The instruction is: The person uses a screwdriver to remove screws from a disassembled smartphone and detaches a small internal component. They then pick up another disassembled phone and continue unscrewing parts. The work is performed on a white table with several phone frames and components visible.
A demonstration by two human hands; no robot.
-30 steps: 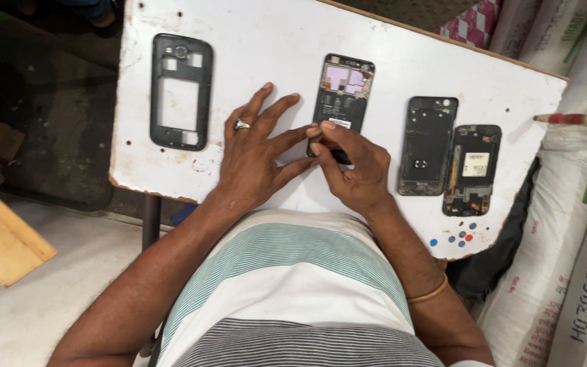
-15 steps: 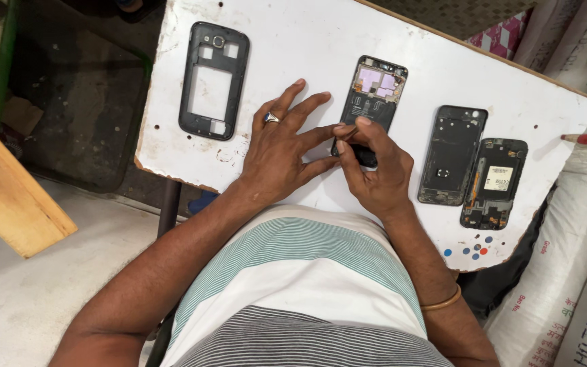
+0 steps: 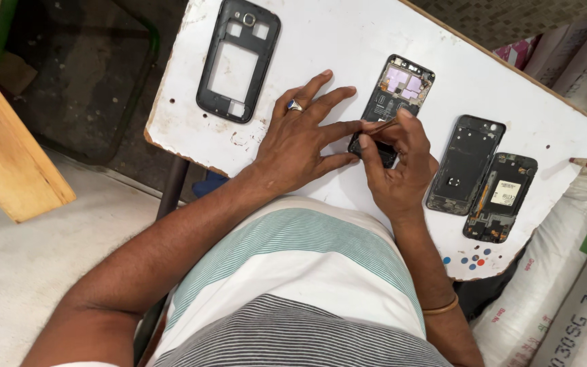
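Observation:
An opened phone body (image 3: 397,95) with its purple and black insides showing lies on the white table (image 3: 348,41). My left hand (image 3: 304,139) rests flat beside it, fingers spread, fingertips touching the phone's left edge; a ring sits on one finger. My right hand (image 3: 395,166) covers the phone's lower end and pinches a thin tool (image 3: 383,125) whose tip lies on the phone.
A black phone frame (image 3: 238,60) with a rectangular cut-out lies at the table's left. Two more opened phone parts (image 3: 465,163) (image 3: 501,197) lie to the right. Small coloured dots (image 3: 469,260) mark the table's near right edge. White sacks (image 3: 565,285) stand right, a wooden plank (image 3: 5,149) left.
The view has shifted, so the table sits further right and lower in frame. My hands stay on the middle phone; the right hand's fingers have moved slightly with the tool.

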